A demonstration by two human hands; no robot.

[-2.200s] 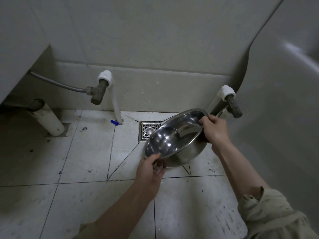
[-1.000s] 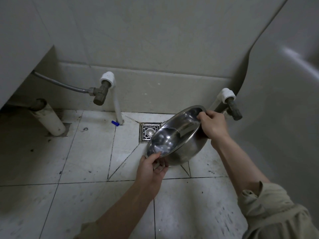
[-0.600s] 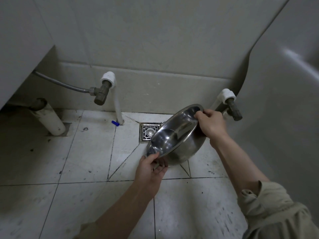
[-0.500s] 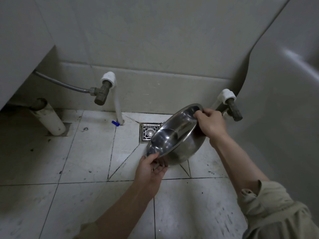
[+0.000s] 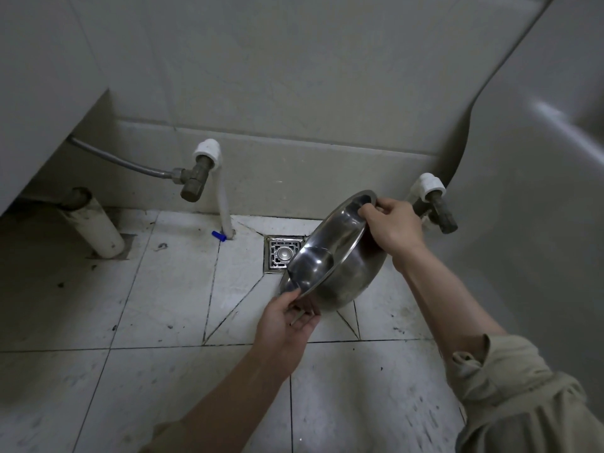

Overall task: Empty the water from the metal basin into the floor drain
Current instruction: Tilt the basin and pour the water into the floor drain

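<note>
A shiny metal basin (image 5: 340,273) is held steeply tilted just above the white tiled floor, its open side facing left toward the square metal floor drain (image 5: 281,254). The basin's low rim overlaps the drain's right edge. My right hand (image 5: 390,225) grips the raised far rim. My left hand (image 5: 287,318) holds the low near rim from underneath. I cannot make out any water in the basin.
A white pipe with a valve and braided hose (image 5: 199,178) rises left of the drain, with a small blue piece (image 5: 218,236) at its foot. A second valve (image 5: 436,204) sits behind my right hand. A white drain pipe (image 5: 98,230) stands far left. A large pale fixture (image 5: 539,191) fills the right.
The basin has tipped steeper: my right hand lifted the far rim up and left while my left hand kept the low rim near the drain.
</note>
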